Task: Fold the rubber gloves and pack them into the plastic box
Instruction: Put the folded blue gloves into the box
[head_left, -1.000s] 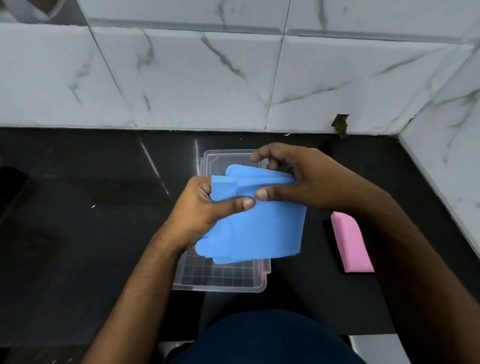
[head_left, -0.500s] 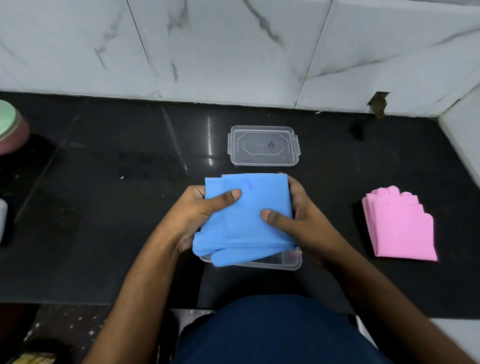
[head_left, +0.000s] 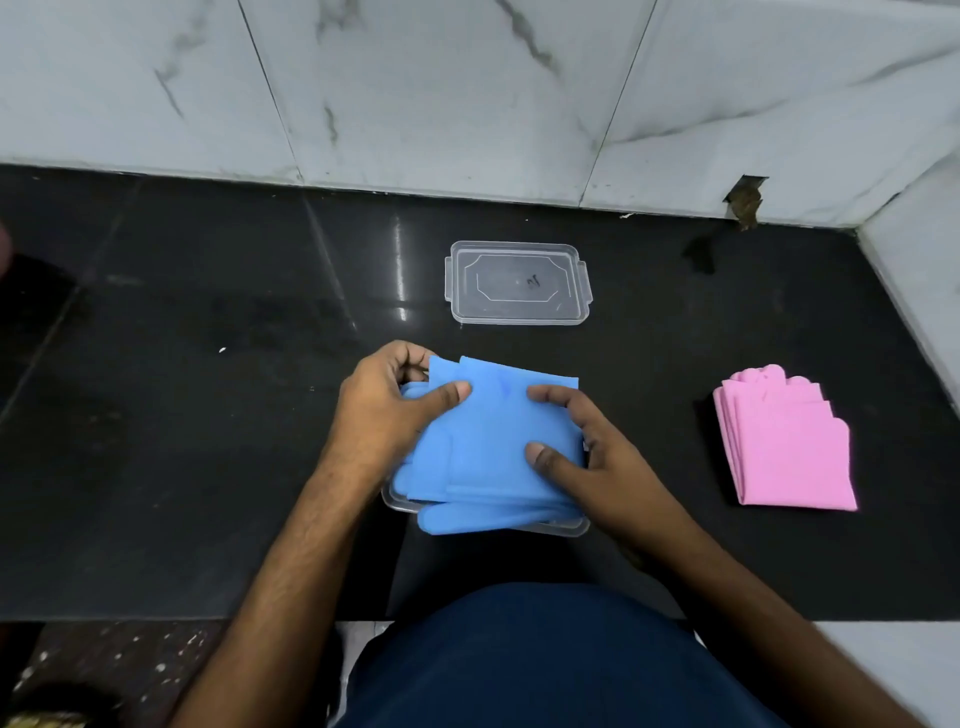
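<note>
A folded stack of blue rubber gloves (head_left: 493, 441) lies over the clear plastic box (head_left: 566, 529), hiding most of it; only the box's near rim shows. My left hand (head_left: 384, 415) grips the stack's left edge, thumb on top. My right hand (head_left: 587, 457) presses on its right side with thumb and fingers on top. Blue fingertips hang over the box's near edge. A folded pile of pink gloves (head_left: 784, 447) rests on the counter to the right, apart from both hands.
The box's clear lid (head_left: 519, 283) lies flat on the black counter (head_left: 208, 415) behind the box. White marble wall tiles run along the back and the right side. The counter's front edge is at my body.
The blue stack has come down from in front of me onto the box. My right hand shifted on top of it. The view tilted, bringing the lid and pink pile fully into sight.
</note>
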